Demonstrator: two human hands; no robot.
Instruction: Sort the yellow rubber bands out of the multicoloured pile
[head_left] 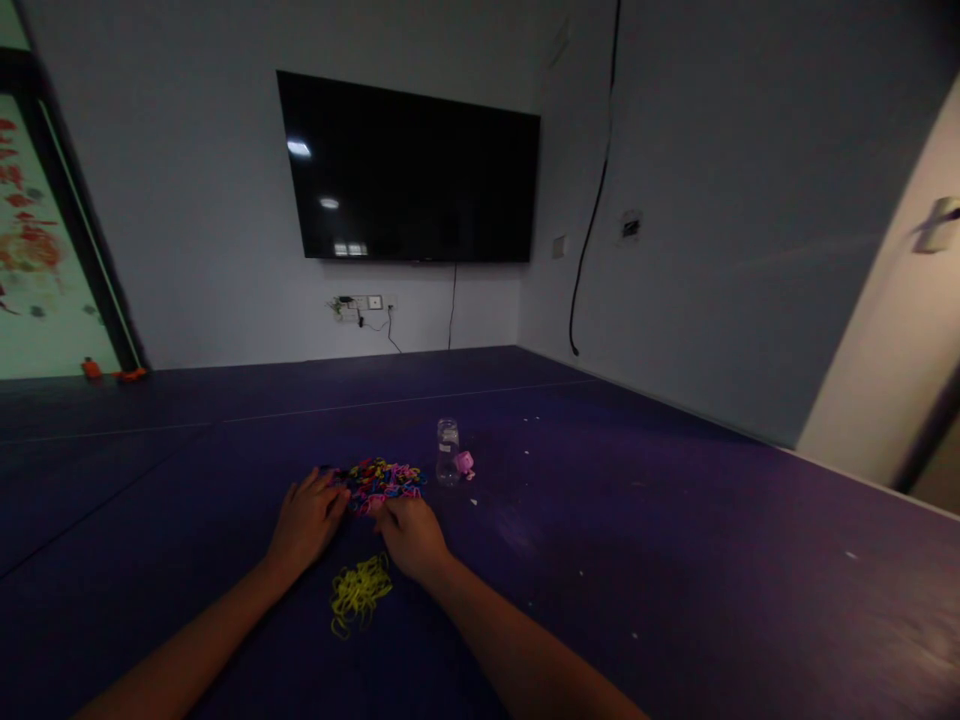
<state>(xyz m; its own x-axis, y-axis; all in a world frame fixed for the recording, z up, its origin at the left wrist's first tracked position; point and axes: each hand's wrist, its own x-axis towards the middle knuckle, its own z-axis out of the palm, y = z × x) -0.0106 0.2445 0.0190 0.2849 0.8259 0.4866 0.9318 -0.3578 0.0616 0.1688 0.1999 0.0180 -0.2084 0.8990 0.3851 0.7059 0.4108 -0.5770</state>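
A pile of multicoloured loops, like small rubber bands, lies on the dark purple surface. My left hand rests at the pile's left edge, palm down with its fingers apart and nothing visibly held. At the pile's near right edge is my right hand, its fingers curled together; what they hold, if anything, is hidden. A separate heap of yellow bands lies nearer, between my forearms. Just right of the coloured pile stands a clear bottle, with a small pink object beside it.
Small white scraps are scattered over the surface to the right. A large black television hangs on the wall behind, above sockets and cables. A dark cable hangs by the corner. Small orange objects lie at the far left.
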